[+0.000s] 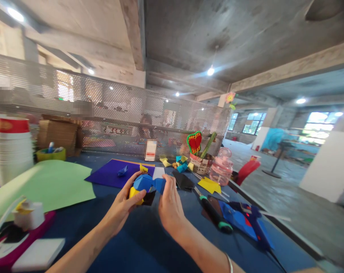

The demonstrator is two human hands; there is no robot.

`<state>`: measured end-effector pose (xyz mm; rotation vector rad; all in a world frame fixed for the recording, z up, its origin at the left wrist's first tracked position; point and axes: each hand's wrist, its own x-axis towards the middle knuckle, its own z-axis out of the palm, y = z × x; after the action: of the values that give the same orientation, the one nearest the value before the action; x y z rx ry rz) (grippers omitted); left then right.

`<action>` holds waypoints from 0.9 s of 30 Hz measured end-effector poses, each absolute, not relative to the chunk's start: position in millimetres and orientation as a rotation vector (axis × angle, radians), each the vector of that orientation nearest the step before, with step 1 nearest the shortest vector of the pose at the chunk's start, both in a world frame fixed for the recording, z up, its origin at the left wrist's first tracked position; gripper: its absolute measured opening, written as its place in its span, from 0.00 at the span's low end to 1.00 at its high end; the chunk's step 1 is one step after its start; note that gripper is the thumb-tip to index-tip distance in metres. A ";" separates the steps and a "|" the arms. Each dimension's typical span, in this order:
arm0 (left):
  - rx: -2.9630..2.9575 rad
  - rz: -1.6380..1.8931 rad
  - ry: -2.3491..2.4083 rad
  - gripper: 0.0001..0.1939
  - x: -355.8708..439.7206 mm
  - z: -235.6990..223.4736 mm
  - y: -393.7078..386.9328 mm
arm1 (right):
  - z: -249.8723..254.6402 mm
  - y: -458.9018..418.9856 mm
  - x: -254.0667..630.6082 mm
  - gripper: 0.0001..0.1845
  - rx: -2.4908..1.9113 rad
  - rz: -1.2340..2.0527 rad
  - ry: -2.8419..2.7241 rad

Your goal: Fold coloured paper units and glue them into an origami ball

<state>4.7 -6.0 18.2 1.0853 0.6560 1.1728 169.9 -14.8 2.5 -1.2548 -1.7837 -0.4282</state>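
My left hand [125,195] is closed around a folded paper piece [143,182], blue on top with yellow and black parts below. Against its right side, my right hand [172,201] grips a blue flap [159,185] between thumb and fingers; whether the flap is joined to the rest I cannot tell. Just beyond my hands lie a purple paper sheet [103,175] with a small folded blue piece [122,171] on it, and a little yellow folded piece [143,168]. Black paper [183,181] rests to the right of my right hand.
A soldering-iron-like tool with a black and green handle [214,212] and a blue glue gun [255,223] lie at right. Yellow paper [209,185] and a pink jar [221,168] stand behind them. At left are green paper [52,185], stacked paper cups [12,151] and a power strip [26,242].
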 end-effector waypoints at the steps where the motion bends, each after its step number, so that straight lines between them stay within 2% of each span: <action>1: 1.083 1.175 0.648 0.42 4.7 17.1 -5.5 | 1.1 -14.6 169.9 0.34 -1.255 -0.444 -1.791; 11: 1.066 1.147 0.612 0.41 4.7 13.9 -3.5 | 3.8 -14.3 171.3 0.30 -1.341 -0.538 -1.820; 19: 0.983 1.085 0.597 0.38 3.9 14.6 -4.2 | 4.4 -9.8 172.2 0.28 -1.337 -0.786 -1.810; 27: 1.011 1.106 0.608 0.38 6.2 9.6 -1.9 | 1.6 -14.8 164.6 0.35 -1.359 -0.539 -1.859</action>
<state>6.2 -1.9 9.6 1.0108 0.6075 1.1061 164.6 -14.8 1.6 -1.3589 -1.8593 -0.5386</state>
